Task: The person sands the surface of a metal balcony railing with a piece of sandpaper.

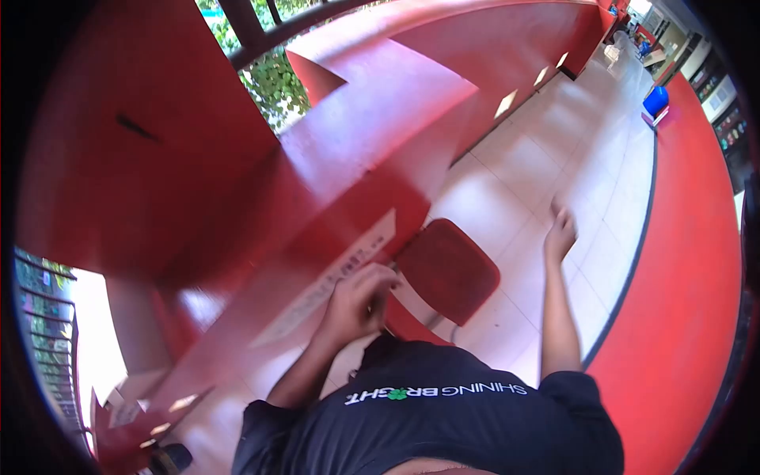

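Note:
In the head view, my left hand (364,297) is raised in front of the black shirt (451,404), with its fingers curled; whether anything sits inside them is hidden. Just beyond it stands a chair with a red backrest (449,269), and a strip with lettering (332,277) runs along the red wall behind the hand. My right hand (561,229) is held out over the pale tiled floor, its fingers bent and blurred. I can make out no object in it, and it touches nothing.
A red ledge (396,103) and barred railing (261,36) lie at the upper left. Along the right runs a red wall (681,261). A blue object (655,100) stands farther down the tiled corridor (514,174).

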Demonstrator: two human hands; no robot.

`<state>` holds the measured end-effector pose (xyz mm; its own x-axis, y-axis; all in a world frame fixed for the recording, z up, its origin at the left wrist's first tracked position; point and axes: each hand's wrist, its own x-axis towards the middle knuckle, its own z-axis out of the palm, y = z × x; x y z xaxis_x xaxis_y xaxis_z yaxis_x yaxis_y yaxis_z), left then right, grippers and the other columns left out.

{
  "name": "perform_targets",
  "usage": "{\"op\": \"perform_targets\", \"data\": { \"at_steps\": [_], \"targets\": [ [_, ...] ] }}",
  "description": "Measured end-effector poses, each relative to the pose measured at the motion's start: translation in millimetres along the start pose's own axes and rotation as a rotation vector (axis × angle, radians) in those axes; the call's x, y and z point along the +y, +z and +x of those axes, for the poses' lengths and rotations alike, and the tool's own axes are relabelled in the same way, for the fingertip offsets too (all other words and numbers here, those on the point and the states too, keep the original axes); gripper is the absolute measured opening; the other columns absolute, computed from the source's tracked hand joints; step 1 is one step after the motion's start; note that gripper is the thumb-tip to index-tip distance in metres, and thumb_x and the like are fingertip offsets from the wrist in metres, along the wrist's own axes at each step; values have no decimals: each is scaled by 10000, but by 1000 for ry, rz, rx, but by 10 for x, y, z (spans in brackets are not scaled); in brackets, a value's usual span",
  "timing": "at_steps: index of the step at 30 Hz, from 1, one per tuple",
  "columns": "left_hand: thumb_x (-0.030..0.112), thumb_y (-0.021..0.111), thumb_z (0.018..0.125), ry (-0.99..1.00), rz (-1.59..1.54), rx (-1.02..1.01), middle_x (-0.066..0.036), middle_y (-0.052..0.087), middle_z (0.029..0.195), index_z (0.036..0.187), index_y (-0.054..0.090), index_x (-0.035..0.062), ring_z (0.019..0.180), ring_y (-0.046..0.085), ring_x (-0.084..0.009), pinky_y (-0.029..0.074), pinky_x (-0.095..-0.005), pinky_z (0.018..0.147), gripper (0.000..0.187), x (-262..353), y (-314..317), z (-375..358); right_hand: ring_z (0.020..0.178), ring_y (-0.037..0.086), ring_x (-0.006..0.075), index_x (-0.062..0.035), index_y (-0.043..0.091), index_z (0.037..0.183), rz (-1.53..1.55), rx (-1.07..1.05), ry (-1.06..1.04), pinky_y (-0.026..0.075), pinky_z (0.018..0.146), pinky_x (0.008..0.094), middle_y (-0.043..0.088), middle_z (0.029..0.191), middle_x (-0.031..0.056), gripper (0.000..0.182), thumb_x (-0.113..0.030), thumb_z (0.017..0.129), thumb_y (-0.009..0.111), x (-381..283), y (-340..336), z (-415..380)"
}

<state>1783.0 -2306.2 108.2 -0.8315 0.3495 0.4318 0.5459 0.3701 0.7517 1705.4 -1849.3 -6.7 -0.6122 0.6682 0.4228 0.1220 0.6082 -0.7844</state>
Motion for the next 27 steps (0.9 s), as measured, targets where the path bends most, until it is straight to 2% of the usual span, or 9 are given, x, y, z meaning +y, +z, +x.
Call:
{"op": "perform_targets", "data": {
  "at_steps": [1,4,6,8,12,17,22,23,27],
  "targets": [
    [95,734,883,-306,-282,-53,-101,700,995,1053,703,42,773,697,-245,573,-365,712,181,-387,442,-294,978,751,264,-35,744,1142,-64,-59,200,556,911,388,778,1064,135,388,-277,1105,443,740,-198,-484],
    [414,819,849,-800,132,-24,-111,725,915,1053,703,16,802,717,-245,569,-365,753,462,-1425,1352,-1636,982,714,280,-87,726,1152,-330,-372,616,566,873,440,740,1079,160,297,-235,959,556,2263,-560,-2098],
    [500,835,810,-968,210,36,-116,725,880,1050,697,-14,785,720,-252,573,-383,735,584,-1480,1740,-2088,980,675,294,-83,677,1214,106,-659,1167,589,780,497,661,1106,125,327,-185,944,521,2079,-750,-2796],
    [585,823,793,-1532,-73,-299,-149,723,867,1020,676,-75,666,703,-273,556,-402,593,714,-1529,2015,-2284,974,660,268,-79,661,1223,84,-863,1226,584,768,487,643,1090,111,334,-212,936,552,2140,-846,-3357],
    [528,807,837,-1500,-299,-180,-166,706,846,985,680,-93,549,664,-267,478,-398,440,651,-1761,2687,-2847,955,653,251,-93,671,1203,47,-1104,1108,578,765,482,650,1049,100,327,-247,928,584,2021,-1317,-3659],
    [308,768,865,-1500,-485,198,-109,659,794,945,726,-10,521,564,-194,401,-360,419,330,-1899,3015,-2938,967,666,253,-102,680,1243,101,-1041,926,584,723,445,670,1142,111,331,-200,943,581,2195,-2053,-3493],
    [299,756,854,-1538,-551,234,-86,581,661,808,697,35,414,465,-168,310,-363,358,274,-1920,3128,-3117,1014,644,280,-124,606,1324,167,-593,1206,537,831,529,644,1152,125,401,-232,943,543,2619,-3200,-3818],
    [300,752,853,-1518,-621,251,-84,565,642,802,693,46,415,467,-163,305,-363,355,266,-1927,3177,-3230,898,699,261,-66,602,1275,85,-469,1232,562,662,434,692,1054,119,339,-214,982,517,2556,-3446,-3963],
    [321,729,860,-1572,-743,212,-75,537,652,784,649,86,390,422,-152,281,-350,344,259,-1621,3122,-3678,968,667,278,-114,616,1154,95,-211,1397,544,777,521,682,1078,87,234,-176,960,501,2660,-4282,-4883]
  ]
}}
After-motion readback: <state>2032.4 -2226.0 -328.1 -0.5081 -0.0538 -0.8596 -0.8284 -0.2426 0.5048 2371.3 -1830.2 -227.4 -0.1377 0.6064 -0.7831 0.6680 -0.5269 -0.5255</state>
